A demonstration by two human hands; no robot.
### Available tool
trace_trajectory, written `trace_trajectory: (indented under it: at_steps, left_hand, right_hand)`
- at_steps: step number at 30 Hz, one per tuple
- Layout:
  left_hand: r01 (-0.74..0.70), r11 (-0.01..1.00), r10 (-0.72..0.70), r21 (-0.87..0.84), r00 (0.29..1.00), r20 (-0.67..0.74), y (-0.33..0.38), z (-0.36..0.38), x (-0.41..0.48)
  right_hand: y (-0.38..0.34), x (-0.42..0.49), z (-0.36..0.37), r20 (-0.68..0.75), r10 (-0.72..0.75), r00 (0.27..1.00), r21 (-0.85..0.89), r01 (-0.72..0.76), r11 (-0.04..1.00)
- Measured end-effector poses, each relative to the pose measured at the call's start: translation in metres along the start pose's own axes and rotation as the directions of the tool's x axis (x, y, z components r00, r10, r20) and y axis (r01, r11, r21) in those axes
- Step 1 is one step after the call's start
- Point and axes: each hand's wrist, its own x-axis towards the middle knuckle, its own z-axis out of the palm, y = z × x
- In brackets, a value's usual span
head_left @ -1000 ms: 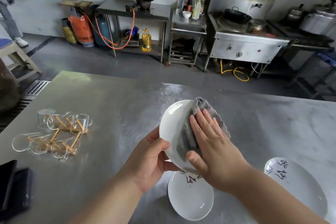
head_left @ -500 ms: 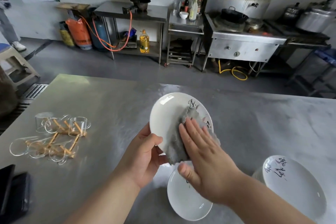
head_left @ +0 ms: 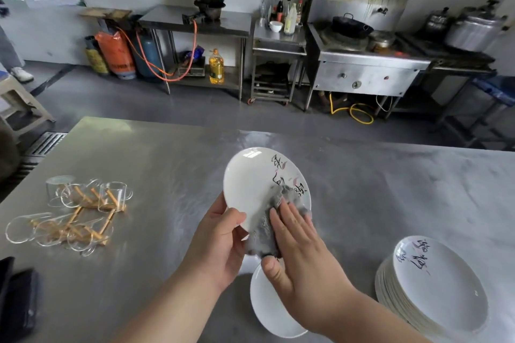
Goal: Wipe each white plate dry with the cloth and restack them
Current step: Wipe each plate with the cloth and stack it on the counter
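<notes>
White plate (head_left: 256, 178) is up off the worktop (head_left: 167, 161), held in the air over its near edge about midway along and tilted so its painted face turns toward me. My left hand (head_left: 220, 239) pinches the plate's near-left rim, thumb on the face and fingers behind, which I judge steadies it against the push of wiping. My right hand (head_left: 301, 253) lies flat, fingers straight and close together, pressing the grey cloth (head_left: 260, 237) onto the lower right of the face. The flat palm spreads the cloth over more surface. Directly below, at the near edge, a single plate (head_left: 273, 312) lies alone, likely the start of the dried pile. The tall stack (head_left: 434, 287) sits at the near right corner, handy for the right hand and presumably awaiting wiping. Glass cups (head_left: 83, 211) lie toward the left edge, well apart.
</notes>
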Motion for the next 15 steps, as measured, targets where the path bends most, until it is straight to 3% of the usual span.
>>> trace_trajectory:
  at_steps: [5,8,12,15]
  left_hand:
    - [0.043,0.985,-0.061,0.165,0.992,0.108,-0.008,-0.001,-0.013]
    - [0.003,0.912,-0.072,0.410,0.985,0.154,0.002,0.000,-0.021]
    - [-0.073,0.799,-0.084,0.596,0.969,0.232,0.017,0.005,-0.025]
    - [-0.151,0.746,0.006,0.649,0.975,0.220,0.022,0.002,-0.025]
  right_hand:
    - [0.022,0.019,-0.010,-0.084,0.221,0.972,0.079,-0.215,0.973]
    - [0.038,0.032,-0.033,-0.213,0.101,0.972,0.111,-0.078,0.991]
    - [0.032,0.044,-0.046,-0.420,-0.219,0.881,-0.130,0.181,0.975]
    - [0.033,0.047,-0.052,-0.470,-0.152,0.870,-0.089,0.124,0.988]
